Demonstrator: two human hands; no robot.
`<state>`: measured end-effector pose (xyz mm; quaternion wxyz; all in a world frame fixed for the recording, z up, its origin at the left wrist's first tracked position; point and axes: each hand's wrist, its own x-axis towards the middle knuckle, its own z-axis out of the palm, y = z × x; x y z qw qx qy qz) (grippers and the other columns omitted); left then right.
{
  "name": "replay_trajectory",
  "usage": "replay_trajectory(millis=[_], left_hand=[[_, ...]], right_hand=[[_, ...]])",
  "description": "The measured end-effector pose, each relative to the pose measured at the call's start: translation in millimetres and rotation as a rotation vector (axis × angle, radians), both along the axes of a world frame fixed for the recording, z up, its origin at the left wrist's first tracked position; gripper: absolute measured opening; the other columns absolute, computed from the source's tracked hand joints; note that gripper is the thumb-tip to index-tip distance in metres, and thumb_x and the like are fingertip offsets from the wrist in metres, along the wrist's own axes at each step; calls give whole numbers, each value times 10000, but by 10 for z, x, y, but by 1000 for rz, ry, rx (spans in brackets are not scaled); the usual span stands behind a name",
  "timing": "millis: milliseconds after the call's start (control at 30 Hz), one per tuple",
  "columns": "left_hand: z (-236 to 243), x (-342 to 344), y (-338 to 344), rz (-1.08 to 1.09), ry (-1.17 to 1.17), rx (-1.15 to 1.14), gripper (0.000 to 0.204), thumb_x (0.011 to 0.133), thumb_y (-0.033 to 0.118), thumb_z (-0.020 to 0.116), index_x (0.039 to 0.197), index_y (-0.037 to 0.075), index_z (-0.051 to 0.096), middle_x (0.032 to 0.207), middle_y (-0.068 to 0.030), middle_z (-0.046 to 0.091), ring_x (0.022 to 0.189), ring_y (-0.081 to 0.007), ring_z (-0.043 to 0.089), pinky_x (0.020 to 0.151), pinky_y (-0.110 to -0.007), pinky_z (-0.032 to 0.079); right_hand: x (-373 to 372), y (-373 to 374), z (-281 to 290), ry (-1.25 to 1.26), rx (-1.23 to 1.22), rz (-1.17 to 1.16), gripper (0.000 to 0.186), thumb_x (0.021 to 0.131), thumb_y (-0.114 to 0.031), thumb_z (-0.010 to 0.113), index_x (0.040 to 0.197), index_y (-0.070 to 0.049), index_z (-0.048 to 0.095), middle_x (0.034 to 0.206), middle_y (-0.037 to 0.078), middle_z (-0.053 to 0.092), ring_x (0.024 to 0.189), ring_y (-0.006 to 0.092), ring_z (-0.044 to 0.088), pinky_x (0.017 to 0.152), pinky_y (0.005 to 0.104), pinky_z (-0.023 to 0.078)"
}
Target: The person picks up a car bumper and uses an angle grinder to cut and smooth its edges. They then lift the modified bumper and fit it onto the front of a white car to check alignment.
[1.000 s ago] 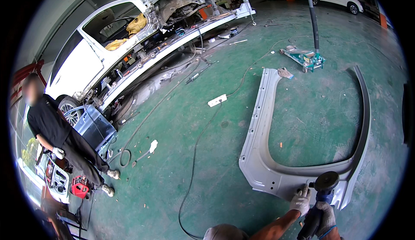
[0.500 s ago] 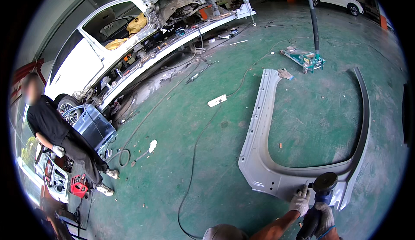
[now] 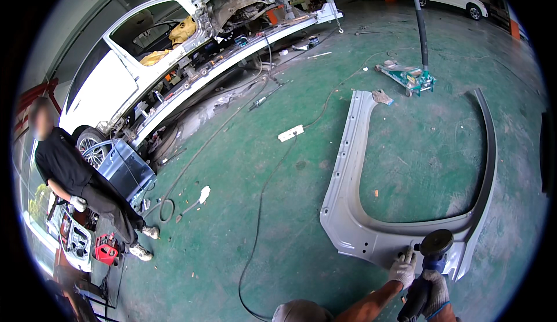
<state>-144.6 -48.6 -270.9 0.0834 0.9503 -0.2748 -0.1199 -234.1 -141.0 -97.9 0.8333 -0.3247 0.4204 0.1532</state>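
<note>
A grey U-shaped car body panel [image 3: 348, 197] lies on the green floor at the right, its wide end nearest to me. My left hand [image 3: 401, 270], in a pale glove, rests on that wide end with its fingers stretched out, pointing away from me. Close beside it, my right hand [image 3: 437, 293], also gloved, is wrapped round an angle grinder [image 3: 415, 302]. The grinder's round dark disc [image 3: 436, 242] is over the panel's near edge; whether it touches the metal I cannot tell.
A power strip [image 3: 290, 133] with a cable lies mid-floor. A green floor jack [image 3: 409, 81] stands past the panel. A stripped white car body [image 3: 98, 87] sits on a frame rack [image 3: 232, 55]. A person [image 3: 69, 159] stands at the left by a blue car door [image 3: 125, 168].
</note>
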Motion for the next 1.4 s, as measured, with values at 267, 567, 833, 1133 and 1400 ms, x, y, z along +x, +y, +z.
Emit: replay_trajectory(millis=[267,567,833,1133,1400], left_hand=[[-248,76,-101,73,-2,57,586,976,251,496,1535,80,459,1607,-180,429,1275,-338,593,991,-579,500],[-31,32,-99,38,-71,-20,756,870,382,686,1522,71,464,1662,-167,328,1387,-346,486,1051,-435,483],[170,-50,2,39,0,-21,653,867,344,683,1441,73,533,1614,-155,404,1376,-309,500,1030,-441,483],[147,-3,32,86,-28,-98,560,844,303,700,1339,67,590,1487,-140,502,1364,-339,514,1017,-467,498],[117,-5,-14,104,-82,-154,513,826,310,721,1273,93,597,1328,-108,558,1256,-314,557,982,-465,518]], right_hand=[[107,58,104,-151,63,-94,329,803,-268,712,990,-4,654,820,145,700,727,314,711,711,464,638],[-21,-63,279,-45,-104,-57,402,846,-280,797,1071,11,634,908,152,715,771,299,726,750,428,630],[38,-49,330,-28,-101,-122,413,840,-268,797,1093,4,616,931,159,703,788,292,718,781,438,632],[104,16,429,-20,-85,-152,339,879,-228,758,1110,-13,636,924,113,695,748,254,709,723,391,620],[47,-66,387,-13,-51,-131,396,848,-241,796,1100,-11,596,953,160,699,825,298,719,807,450,631]])
